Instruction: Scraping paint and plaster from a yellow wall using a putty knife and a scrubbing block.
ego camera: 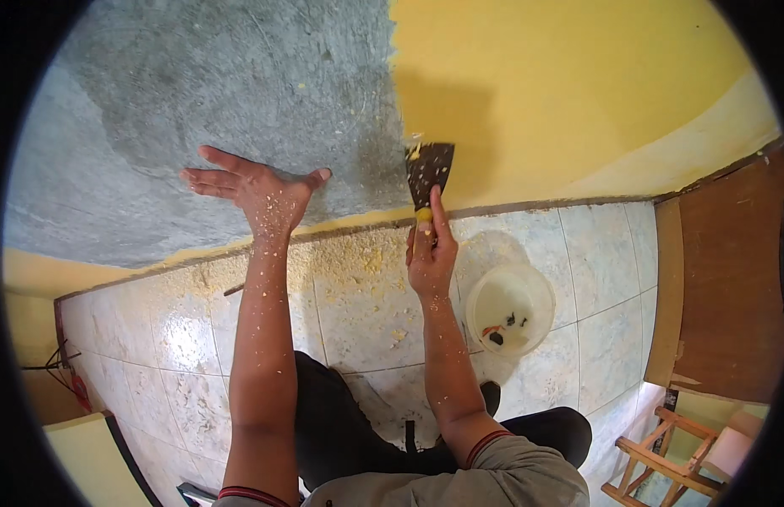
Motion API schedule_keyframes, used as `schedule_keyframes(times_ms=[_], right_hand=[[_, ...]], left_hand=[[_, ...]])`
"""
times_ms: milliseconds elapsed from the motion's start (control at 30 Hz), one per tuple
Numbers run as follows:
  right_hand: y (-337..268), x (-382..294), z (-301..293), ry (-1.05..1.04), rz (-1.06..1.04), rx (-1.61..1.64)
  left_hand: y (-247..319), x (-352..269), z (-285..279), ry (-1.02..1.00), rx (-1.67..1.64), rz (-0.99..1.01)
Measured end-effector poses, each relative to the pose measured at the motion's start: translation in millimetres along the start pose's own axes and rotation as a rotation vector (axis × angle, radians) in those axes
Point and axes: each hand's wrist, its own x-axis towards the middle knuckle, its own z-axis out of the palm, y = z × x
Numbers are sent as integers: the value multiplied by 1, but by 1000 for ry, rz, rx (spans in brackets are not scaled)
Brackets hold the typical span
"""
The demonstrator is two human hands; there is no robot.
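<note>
Ahead of me is a wall with bare grey plaster (239, 82) on the left and yellow paint (556, 82) on the right. A ragged edge divides the two. My right hand (433, 260) grips a putty knife (431, 170) by its handle, index finger stretched along it. The dark blade lies at the lower end of the paint edge, with pale flakes on it. My left hand (265, 193) is spread against the grey plaster, fingers apart, holding nothing. Paint flakes dust both wrists and forearms.
Paint flakes (366, 260) litter the tiled floor (379, 342) along the wall's foot. A translucent plastic bucket (511, 310) with small dark and orange pieces inside stands right of my arm. Brown wooden furniture (734, 266) and a wooden stool (667, 453) are at right. A thin stick (234, 289) lies left.
</note>
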Motion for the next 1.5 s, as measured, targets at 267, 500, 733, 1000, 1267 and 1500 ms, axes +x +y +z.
schedule_keyframes(times_ms=[267,500,733,1000,1267,1500], right_hand=[[-12,6,2,-29,-46,-109],[-18,2,3,-34,-74,-31],[-24,2,6,-46,50,-13],[-37,1,9,-36,137,11],[-32,1,5,27,-1,15],[-60,11,11,14,-41,4]], left_hand=[[2,0,-1,-73,-52,-108],[1,-1,-2,27,-34,1],[2,1,-2,60,-51,19],[6,0,-6,-14,-58,-58],[8,-1,-9,-102,-84,-156],[10,0,-13,-104,-87,-172]])
